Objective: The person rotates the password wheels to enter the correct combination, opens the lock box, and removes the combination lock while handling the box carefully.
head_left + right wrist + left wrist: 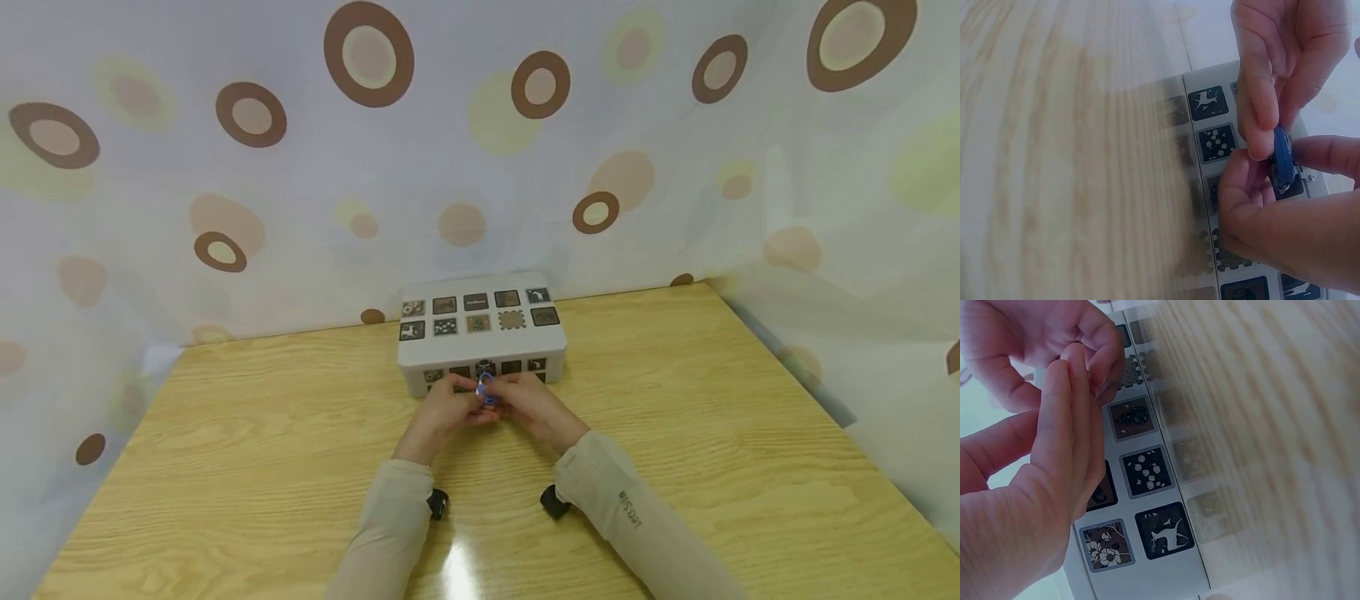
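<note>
A small blue padlock is held between both hands at the front of a white tin box. My left hand pinches it from the left with thumb and fingertips. From the other side my right hand grips it, thumb on one face and fingers curled behind, as the right wrist view shows. That view has the padlock edge-on, with metal at its end, close to the box's silver latch. In the left wrist view my fingers hide the padlock. The box lid is down.
Dark square pictures cover the box's lid and front. It stands on a wooden table, near the back edge. A white cloth with brown and yellow circles hangs behind and at the sides. Black straps show at the wrists.
</note>
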`<action>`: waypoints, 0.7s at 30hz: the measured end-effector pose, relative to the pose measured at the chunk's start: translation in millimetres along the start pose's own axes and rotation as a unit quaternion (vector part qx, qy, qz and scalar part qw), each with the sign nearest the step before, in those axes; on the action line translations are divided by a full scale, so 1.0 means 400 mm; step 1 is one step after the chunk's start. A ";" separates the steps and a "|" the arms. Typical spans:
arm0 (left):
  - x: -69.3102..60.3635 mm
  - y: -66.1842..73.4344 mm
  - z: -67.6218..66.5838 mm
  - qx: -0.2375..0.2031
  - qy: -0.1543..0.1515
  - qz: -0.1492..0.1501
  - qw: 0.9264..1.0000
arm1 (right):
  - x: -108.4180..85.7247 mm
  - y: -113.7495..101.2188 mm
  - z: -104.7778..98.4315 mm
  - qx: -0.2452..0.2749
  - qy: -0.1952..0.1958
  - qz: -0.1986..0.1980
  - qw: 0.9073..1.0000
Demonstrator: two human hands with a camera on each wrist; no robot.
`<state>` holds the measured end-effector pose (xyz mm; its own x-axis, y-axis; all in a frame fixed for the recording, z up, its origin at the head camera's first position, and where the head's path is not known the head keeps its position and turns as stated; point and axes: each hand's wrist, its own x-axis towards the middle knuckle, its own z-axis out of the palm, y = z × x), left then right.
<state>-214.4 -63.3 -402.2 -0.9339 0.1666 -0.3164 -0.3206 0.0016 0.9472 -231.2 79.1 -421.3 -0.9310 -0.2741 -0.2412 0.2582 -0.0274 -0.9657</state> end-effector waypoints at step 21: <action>0.004 -0.001 -0.003 0.000 -0.008 0.006 1.000 | 0.002 0.004 0.001 0.009 0.000 -0.006 1.000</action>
<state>-216.0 -64.1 -403.4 -0.9348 0.1822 -0.3050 -0.3103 -0.0004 0.9506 -231.3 78.4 -422.8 -0.9341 -0.2731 -0.2301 0.2520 -0.0474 -0.9666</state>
